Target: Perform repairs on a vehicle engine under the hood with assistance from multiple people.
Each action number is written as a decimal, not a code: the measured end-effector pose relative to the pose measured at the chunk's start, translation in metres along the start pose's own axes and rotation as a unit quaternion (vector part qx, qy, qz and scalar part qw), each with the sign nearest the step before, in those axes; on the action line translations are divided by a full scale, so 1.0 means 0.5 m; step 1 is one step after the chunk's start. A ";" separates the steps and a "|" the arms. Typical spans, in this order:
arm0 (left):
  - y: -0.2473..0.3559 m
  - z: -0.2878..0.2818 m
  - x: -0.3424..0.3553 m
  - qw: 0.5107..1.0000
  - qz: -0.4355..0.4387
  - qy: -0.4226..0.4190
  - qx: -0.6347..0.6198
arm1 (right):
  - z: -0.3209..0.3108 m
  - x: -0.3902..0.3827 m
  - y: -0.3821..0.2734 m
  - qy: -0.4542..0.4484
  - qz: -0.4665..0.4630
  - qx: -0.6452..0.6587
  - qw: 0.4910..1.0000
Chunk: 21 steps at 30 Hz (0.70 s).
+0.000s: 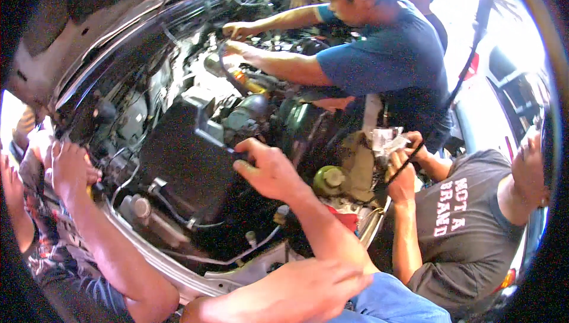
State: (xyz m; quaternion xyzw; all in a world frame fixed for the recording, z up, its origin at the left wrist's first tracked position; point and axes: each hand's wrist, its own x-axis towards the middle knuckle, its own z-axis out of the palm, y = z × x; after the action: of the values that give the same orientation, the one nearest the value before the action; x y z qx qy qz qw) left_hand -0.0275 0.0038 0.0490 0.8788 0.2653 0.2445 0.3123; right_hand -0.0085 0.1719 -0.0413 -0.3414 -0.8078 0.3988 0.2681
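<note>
Right hand (268,167) out over the engine bay, forearm slanting up and leftward from the lower edge, wrist nearly straight, knuckles upward. Thumb and fingers closed about the dark handle end of an angled tool (214,139): slim, grey, metallic-looking shaft, bent near its far end into a short upright leg. Tool sits in front of the broad black cover (175,151) mid-bay; whether its tip touches anything, cannot tell.

Left hand (332,281) low in view, motion-blurred, reaching across from the lower left just below the right forearm. Fingers look extended toward the right, close together; palm hidden, so cannot tell if it grips anything. Blue cloth (397,302), creased and soft, beside it.

Black cover: flat-faced, dull, squarish. Thin pale tube (237,261) curves along the near edge of the bay. Round ribbed whitish cap (140,206) to the left; yellow-green cap (329,179), round, smooth, right of the right hand. Red cloth (345,221) just below that cap.

Co-workers about: blue-shirted person (385,62) with both arms stretched over the far engine parts; grey-shirted person (468,222) at right, hands at a crumpled white piece (388,140); another person's hand (70,167) at the left rim.
</note>
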 end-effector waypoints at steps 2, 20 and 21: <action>0.012 -0.055 -0.034 0.983 0.163 0.053 -0.072 | 0.002 -0.004 0.002 0.021 -0.018 -0.009 1.000; -0.130 -0.388 -0.429 0.642 -0.437 0.531 0.339 | 0.006 -0.010 0.001 0.036 -0.032 -0.010 0.999; -0.092 -0.349 -0.375 0.721 -0.360 0.525 0.275 | 0.006 -0.009 0.001 0.032 -0.047 -0.003 0.998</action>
State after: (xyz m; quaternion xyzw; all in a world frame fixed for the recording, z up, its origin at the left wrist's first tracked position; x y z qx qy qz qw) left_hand -0.2846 -0.0083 0.0879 0.4953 0.7388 0.4520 -0.0674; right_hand -0.0075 0.1674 -0.0442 -0.3164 -0.8153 0.3716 0.3117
